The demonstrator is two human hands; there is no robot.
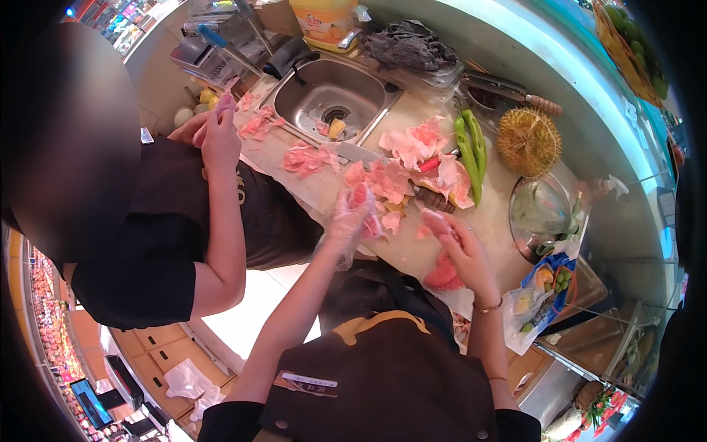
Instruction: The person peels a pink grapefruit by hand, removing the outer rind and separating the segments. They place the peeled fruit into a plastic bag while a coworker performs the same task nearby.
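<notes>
My left hand (345,218), in a thin see-through plastic glove, holds a pink citrus segment (362,201), likely pomelo, with part of its skin pulled open. Between the thumb and fingers of my right hand (463,246) is a pale pink piece of citrus (436,222); whether flesh or membrane I cannot tell. Peeled pink flesh (442,272) lies near the counter's front edge, partly behind my right hand. Torn pink membrane (389,179) is heaped just beyond my hands. A dark ribbed handle (433,199) pokes out from under the scraps.
Left of me a co-worker (221,138) holds another pink segment. Behind the scraps is a steel sink (331,88) with bits of peel. A knife blade (356,153), green peppers (469,149), a spiky durian (529,142) and a glass lid (538,212) occupy the counter.
</notes>
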